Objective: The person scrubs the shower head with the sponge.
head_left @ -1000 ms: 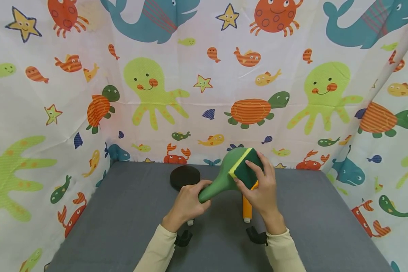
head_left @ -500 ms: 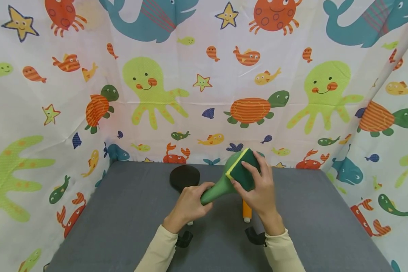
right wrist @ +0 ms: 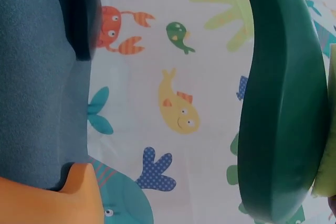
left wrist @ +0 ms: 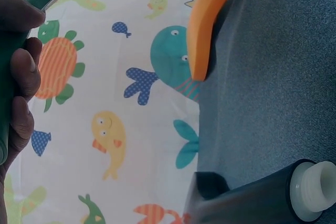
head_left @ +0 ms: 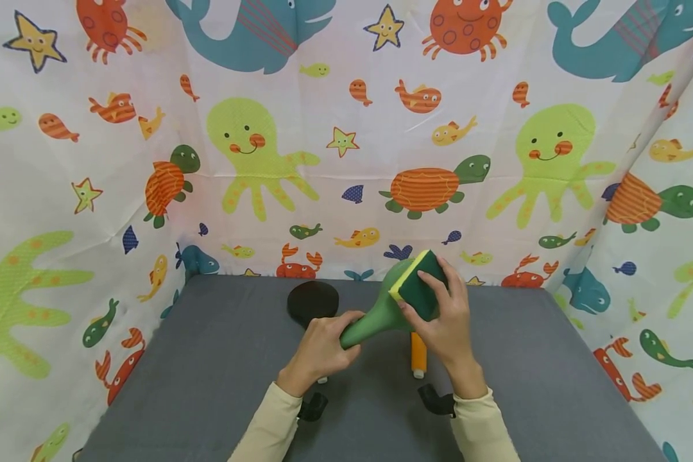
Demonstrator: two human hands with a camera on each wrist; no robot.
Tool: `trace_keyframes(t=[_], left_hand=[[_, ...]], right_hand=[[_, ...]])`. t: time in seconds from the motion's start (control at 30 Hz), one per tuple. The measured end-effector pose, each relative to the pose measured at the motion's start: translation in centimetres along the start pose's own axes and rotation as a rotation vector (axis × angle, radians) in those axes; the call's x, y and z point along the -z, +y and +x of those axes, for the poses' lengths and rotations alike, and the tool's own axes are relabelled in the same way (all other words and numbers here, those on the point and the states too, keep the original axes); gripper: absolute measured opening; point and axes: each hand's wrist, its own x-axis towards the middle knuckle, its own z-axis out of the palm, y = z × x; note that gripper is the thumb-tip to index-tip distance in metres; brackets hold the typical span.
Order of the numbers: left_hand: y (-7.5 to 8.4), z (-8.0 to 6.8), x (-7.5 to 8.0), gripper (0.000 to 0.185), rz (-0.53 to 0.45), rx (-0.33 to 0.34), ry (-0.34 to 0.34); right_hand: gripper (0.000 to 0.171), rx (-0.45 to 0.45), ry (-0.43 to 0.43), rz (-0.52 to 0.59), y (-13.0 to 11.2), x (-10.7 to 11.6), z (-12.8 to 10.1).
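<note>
My left hand [head_left: 321, 346] grips the tapering handle of a green spoon-shaped utensil [head_left: 378, 313], held tilted above the table with its broad rounded head up to the right. Curled fingers show round the green handle [left wrist: 6, 93] in the left wrist view. My right hand [head_left: 449, 327] holds a yellow and dark green sponge [head_left: 418, 292], its yellow side against the utensil's head. In the right wrist view the green utensil [right wrist: 283, 103] is seen edge-on and the sponge's yellow layer [right wrist: 327, 169] lies along it. The sponge covers part of the head.
On the grey table [head_left: 219, 359] lies a black round-headed item [head_left: 313, 301], partly behind my left hand. An orange item with a white-tipped handle [head_left: 418, 356] lies behind my right hand. Cloth walls [head_left: 335, 212] printed with sea animals enclose the back and sides.
The sponge and right hand shift slightly left and down, then back up to the right along the utensil's head. The left hand moves slightly right, then keeps its grip almost still.
</note>
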Motion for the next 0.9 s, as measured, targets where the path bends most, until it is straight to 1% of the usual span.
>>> trace_keyframes(t=[0.13, 0.27, 0.63, 0.77, 0.9], left_hand=[[0.0, 0.0, 0.1, 0.046, -0.027, -0.015, 0.021], [-0.2, -0.1, 0.1, 0.045, -0.044, -0.013, 0.03], [-0.3, -0.1, 0.5, 0.045, -0.115, 0.035, 0.05], [-0.4, -0.1, 0.5, 0.046, -0.144, 0.049, 0.064], [-0.4, 0.0, 0.5, 0.046, -0.197, 0.086, 0.096]], right_hand=[[0.055, -0.045, 0.011, 0.013, 0.4, 0.4, 0.1], [0.055, -0.088, 0.025, 0.011, 0.8, 0.8, 0.3], [0.055, -0.215, 0.057, 0.062, 1.1, 1.6, 0.4], [0.056, -0.204, 0.063, 0.041, 0.7, 1.4, 0.3], [0.054, -0.118, 0.055, 0.009, 0.2, 0.6, 0.1]])
